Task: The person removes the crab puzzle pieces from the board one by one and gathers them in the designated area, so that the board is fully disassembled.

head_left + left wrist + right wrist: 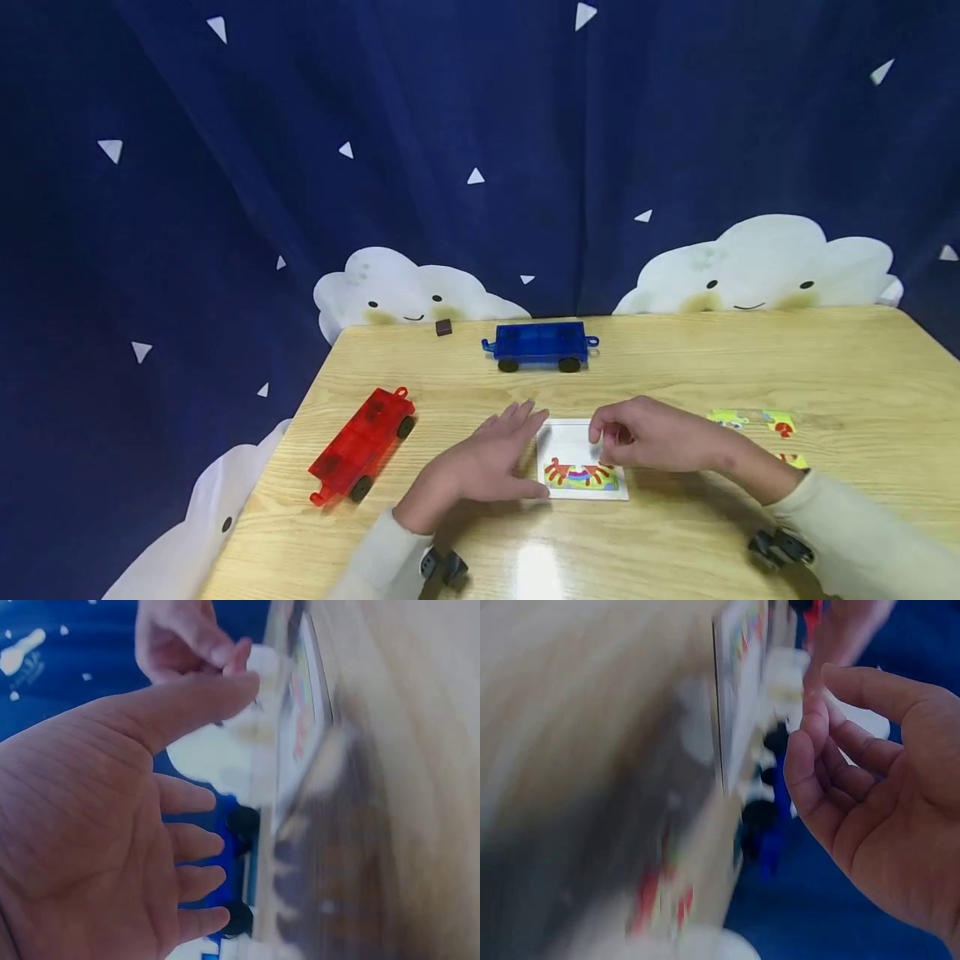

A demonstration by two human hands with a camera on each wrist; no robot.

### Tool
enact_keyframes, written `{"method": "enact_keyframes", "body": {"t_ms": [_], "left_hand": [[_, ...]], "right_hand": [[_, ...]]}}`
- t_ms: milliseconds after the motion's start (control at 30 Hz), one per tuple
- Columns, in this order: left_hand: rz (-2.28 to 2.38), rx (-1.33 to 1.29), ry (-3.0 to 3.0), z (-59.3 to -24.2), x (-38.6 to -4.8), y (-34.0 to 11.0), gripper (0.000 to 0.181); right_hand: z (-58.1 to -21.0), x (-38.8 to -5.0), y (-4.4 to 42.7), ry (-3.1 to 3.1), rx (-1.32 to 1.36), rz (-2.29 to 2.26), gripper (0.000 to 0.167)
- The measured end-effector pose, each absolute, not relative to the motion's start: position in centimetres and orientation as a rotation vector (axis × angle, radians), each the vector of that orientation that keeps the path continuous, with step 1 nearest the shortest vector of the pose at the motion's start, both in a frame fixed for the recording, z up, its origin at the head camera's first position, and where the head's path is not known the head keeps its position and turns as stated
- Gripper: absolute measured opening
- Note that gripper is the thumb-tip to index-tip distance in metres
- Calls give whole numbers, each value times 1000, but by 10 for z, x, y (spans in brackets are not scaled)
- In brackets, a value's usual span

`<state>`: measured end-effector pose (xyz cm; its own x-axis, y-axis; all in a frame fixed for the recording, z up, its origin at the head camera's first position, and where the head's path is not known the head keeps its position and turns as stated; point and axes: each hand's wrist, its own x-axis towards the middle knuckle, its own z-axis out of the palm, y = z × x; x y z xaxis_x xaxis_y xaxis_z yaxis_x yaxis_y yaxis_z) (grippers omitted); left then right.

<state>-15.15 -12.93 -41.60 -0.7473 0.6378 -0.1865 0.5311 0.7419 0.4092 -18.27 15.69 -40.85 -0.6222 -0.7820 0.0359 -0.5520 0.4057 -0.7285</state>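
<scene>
A white square puzzle board (570, 435) lies on the table, its lower part filled by a picture strip (581, 477) with red crab legs and a rainbow patch. My left hand (491, 458), fingers straight, hovers at the board's left side with the thumb by its lower left corner. In the left wrist view the palm of the left hand (82, 832) shows nothing held. Over the board's right side is my right hand (648, 435), fingers loosely bent. Nothing shows between the thumb and fingers of the right hand (885, 765) in the right wrist view.
Loose yellow-green picture pieces (780, 421) lie right of the board, partly behind the right forearm. A blue toy wagon (542, 342) stands at the back, a red toy wagon (363, 446) on the left. A small dark cube (443, 327) sits near the back edge.
</scene>
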Motion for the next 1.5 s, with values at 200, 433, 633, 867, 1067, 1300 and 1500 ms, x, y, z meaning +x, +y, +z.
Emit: {"method": "enact_keyframes", "body": {"t_ms": [200, 433, 633, 867, 1067, 1300, 1500], "left_hand": [[503, 829, 2575, -426, -171, -129, 116], [449, 785, 2556, -432, -175, -124, 116], [393, 772, 2572, -437, -176, -123, 113], [401, 778, 2568, -441, -177, -124, 113], [409, 776, 2556, -444, -177, -125, 113], [440, 778, 2547, -446, -177, -124, 113], [456, 775, 2540, -447, -177, -126, 114]], "right_hand": [[-424, -180, 125, 2309, -1149, -1037, 22], [-433, -181, 111, 2338, -1141, -988, 26], [-436, -182, 110, 2316, -1144, -978, 27], [-438, -182, 110, 2320, -1121, -951, 28], [-439, -181, 110, 2332, -1162, -945, 27], [-439, -179, 110, 2352, -1174, -935, 27], [-439, -179, 109, 2362, -1171, -920, 28]]}}
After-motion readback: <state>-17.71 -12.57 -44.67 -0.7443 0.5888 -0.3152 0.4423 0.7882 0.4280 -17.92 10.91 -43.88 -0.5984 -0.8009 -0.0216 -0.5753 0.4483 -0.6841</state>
